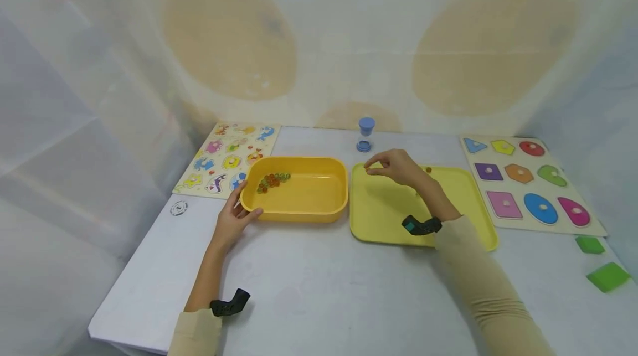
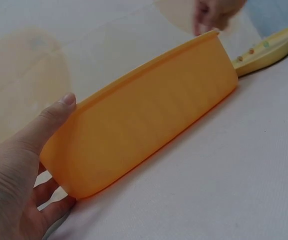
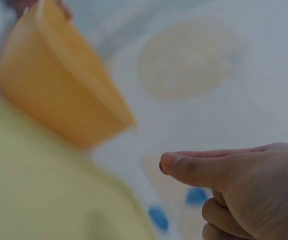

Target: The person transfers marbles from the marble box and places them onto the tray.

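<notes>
My left hand (image 1: pixel 233 217) grips the left end of an orange-yellow plastic tub (image 1: pixel 304 216), thumb at the rim; the left wrist view shows the other fingers around its end wall. Inside the tub, toward its left side, lie several red-orange and green glass marbles (image 1: pixel 273 180). Above the left back corner of a yellow tray (image 1: pixel 384 223), my right hand (image 1: pixel 396 166) pinches a small orange-brown marble (image 3: pixel 162 169) between thumb and index finger. In the right wrist view its other fingers are curled in. A marble (image 1: pixel 428 170) lies at the tray's back edge, partly near my forearm.
A blue sand timer (image 1: pixel 365 134) stands behind the tub and tray. An animal puzzle board (image 1: pixel 231 161) lies at the back left, with a round token (image 1: pixel 179 208) near it. At right are a shape puzzle board (image 1: pixel 530 184) and two green blocks (image 1: pixel 608 277).
</notes>
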### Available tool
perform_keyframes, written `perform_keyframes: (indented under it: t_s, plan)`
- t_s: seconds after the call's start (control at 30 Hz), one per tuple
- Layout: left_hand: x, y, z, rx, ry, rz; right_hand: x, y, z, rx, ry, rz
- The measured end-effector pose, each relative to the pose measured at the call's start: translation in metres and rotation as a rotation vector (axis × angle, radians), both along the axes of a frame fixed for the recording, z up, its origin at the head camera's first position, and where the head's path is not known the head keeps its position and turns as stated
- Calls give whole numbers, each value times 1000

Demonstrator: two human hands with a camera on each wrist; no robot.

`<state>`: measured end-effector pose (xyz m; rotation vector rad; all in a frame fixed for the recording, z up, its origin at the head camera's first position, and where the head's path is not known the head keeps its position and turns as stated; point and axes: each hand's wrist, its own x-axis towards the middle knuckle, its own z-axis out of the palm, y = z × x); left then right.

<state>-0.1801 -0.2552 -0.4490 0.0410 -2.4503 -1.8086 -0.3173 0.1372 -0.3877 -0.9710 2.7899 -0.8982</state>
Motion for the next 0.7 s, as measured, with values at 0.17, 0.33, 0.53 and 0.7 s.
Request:
perform_keyframes:
  t_s: [0.17, 0.33, 0.53, 0.7]
  plan:
    - [0, 0, 0, -5, -9, -5, 4, 53, -34, 60, -60, -81]
    - [2, 0, 1, -11, -13, -3, 6, 74, -49, 69, -80, -125]
    - [2, 0, 1, -12, -3, -7, 5, 60, -31, -1, -28, -112]
    - [1, 1, 1, -17, 6, -13, -2, 4, 1, -106, 29, -11]
